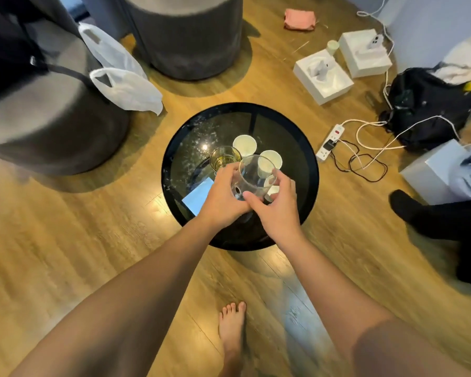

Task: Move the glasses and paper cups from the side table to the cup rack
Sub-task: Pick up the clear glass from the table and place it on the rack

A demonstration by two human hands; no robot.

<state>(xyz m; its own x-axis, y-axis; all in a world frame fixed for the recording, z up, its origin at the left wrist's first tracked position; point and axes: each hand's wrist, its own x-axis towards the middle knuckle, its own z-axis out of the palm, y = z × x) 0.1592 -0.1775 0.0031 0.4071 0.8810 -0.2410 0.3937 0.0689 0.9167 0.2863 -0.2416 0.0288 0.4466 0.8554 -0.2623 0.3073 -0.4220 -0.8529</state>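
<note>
we're standing over the round black glass side table (174,148) on the wood floor (93,240), two grey upholstered stools (185,36) beyond its far-left edge, white plastic bag (120,80) draped on the nearer one. right of the table: black bag (424,110), white boxes (322,77), power strip (333,141) with cables.

both our hands are over the table's near-centre. left hand (223,197) wraps the clear glass (256,175) from the left; right hand (276,206) pinches it from the right, thumb on its near side. glass is held tilted, mouth toward the far edge, apparently lifted off the top.

on the table, toward the centre: second glass (225,157) with yellowish liquid, upright, just left of the held one. two paper cups (244,145) upright beside it, one partly seen through the held glass. a white card (197,198) lies near the near-left edge, partly under our left hand.
</note>
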